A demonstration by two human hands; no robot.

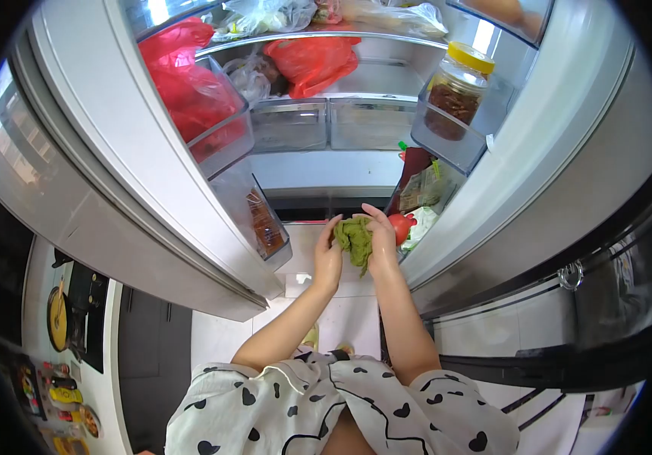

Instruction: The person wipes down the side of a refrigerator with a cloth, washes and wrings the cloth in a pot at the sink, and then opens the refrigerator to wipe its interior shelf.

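Note:
A crumpled green cloth [354, 240] is bunched between my two hands, in front of the open fridge. My left hand [328, 254] holds its left side, with the fingers curled against it. On the other side, my right hand [380, 239] grips the cloth, its fingers bent over the top edge. One end of the cloth hangs down between the palms. Just right of my right hand, a red item [402, 227] sits in the lower door shelf.
Both fridge doors [113, 152] stand open at the sides. A yellow-lidded jar [458, 91] stands in the right door shelf, and red bags [189, 98] fill the left one. Drawers [289, 125] lie ahead. A stove with a pan [59, 318] is at the far left.

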